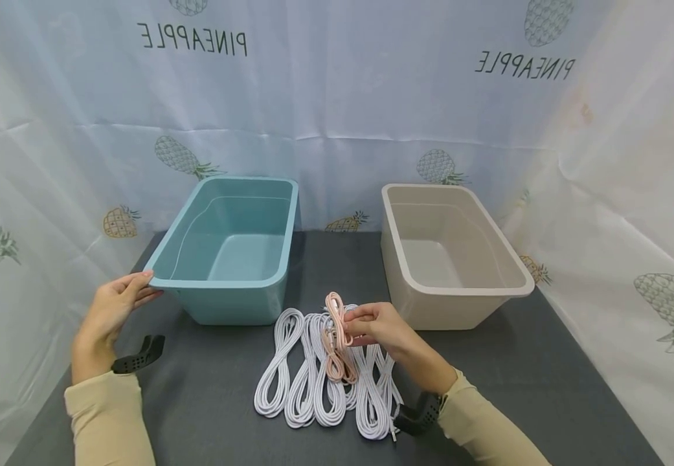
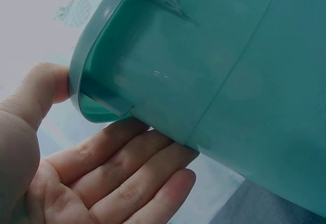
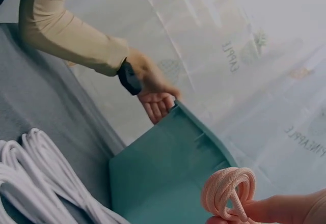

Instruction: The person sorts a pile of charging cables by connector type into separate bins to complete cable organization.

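Note:
My left hand [image 1: 116, 304] grips the near left corner of the teal bin [image 1: 214, 285], thumb on the rim and fingers underneath, as the left wrist view shows. Between the thumb and fingers of my right hand [image 1: 380, 327] is a coiled pink cable [image 1: 335, 305], braided in the right wrist view. More pink cable [image 1: 339, 366] shows just below it; whether it is a separate bundle I cannot tell. Several coiled white cables [image 1: 278, 375] lie side by side on the dark table beneath the right hand, partly hidden by it.
A beige bin [image 1: 441, 304] stands at the right, its inside showing nothing. The teal bin at the left shows a bare floor too. Behind both hangs a pale curtain [image 1: 337, 97] printed with pineapples. Dark table [image 1: 214, 401] surface shows in front.

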{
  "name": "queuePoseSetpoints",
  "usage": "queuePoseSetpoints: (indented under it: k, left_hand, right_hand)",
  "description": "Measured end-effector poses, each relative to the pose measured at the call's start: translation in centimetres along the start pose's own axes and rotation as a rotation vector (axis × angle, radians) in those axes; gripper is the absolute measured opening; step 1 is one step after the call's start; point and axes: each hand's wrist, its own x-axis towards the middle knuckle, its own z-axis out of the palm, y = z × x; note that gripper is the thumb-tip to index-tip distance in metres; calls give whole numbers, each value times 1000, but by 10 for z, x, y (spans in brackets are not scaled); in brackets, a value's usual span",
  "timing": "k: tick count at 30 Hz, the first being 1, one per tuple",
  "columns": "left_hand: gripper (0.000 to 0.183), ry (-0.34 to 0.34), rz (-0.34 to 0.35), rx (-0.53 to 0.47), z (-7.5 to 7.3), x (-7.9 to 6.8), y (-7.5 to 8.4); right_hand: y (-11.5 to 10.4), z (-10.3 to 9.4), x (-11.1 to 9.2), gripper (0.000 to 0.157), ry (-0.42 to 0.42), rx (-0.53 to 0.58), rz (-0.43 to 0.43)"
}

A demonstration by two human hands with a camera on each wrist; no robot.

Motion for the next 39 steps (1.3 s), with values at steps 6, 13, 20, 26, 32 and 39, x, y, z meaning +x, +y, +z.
queuePoseSetpoints:
  k: [6,13,20,26,32,39]
  left_hand:
    - [16,1,9,-134,0,-2,-4]
    - [12,52,5,-15,3,-3,-6]
    - [15,74,55,-104,5,-4,-9]
    - [22,69,123,-199,6,-7,-8]
    - [23,65,144,-231,8,-5,-6]
    - [23,111,139,-168,10,-4,-5]
  right_hand:
    - [-17,7,12,31,-3,37,-7]
    - [-35,18,23,29,15,85,-27]
    - [-52,24,35,30,57,89,-31]
    - [-65,29,51,29,69,129,-7]
    - [-79,34,65,29,70,150,-2]
    - [-97,39,80,28,75,170,33]
